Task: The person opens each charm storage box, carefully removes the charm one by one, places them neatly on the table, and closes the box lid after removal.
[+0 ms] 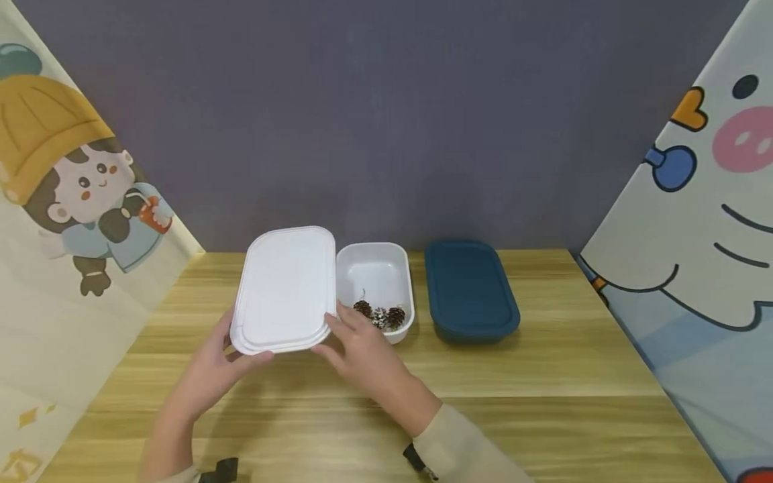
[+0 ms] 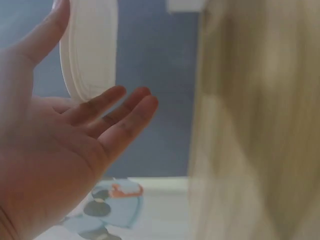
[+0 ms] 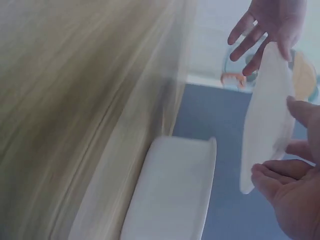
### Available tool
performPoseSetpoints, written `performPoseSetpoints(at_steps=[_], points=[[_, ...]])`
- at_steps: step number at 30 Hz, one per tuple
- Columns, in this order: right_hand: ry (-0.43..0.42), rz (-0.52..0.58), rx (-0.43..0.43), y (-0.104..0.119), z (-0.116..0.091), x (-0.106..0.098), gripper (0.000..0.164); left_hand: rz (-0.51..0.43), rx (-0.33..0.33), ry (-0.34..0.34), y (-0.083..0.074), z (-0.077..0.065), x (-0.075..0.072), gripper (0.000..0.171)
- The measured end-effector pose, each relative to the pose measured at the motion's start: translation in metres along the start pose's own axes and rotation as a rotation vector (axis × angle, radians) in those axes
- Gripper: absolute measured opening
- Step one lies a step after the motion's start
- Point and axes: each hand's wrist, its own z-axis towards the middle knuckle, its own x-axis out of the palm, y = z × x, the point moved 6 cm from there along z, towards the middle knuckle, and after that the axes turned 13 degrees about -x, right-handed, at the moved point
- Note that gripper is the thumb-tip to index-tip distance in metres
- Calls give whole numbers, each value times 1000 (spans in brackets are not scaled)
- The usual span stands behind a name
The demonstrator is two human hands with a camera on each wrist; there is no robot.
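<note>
A white rectangular lid with rounded corners is held tilted above the table, beside a white box. My left hand grips its lower left corner between thumb and index finger, while the other fingers extend away from it. At the lower right corner my right hand pinches the lid's edge. In the right wrist view the lid hangs between both hands, apart from the white box. Several pine cones lie in the near end of the uncovered box.
A dark blue box with its lid on stands right of the white box. The wooden table meets a grey-blue back wall. Cartoon-printed panels flank the table on both sides.
</note>
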Motion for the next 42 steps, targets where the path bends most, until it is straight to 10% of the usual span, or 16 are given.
performPoseSetpoints(at_steps=[15,26,31,36,42], points=[[544,-150,-153,36,12,66,57,356,-215,32,87,-12,-13,114],[803,-181,-132,31,6,109,61,614,-184,112,111,-2,-17,113],[862,-191,-109,29,11,123,66,748,-223,66,124,9,-34,113],[883,-185,-52,33,27,140,69,704,-143,15,130,19,-52,104],[891,-250,-48,39,54,158,72,718,-194,25,135,29,-74,100]])
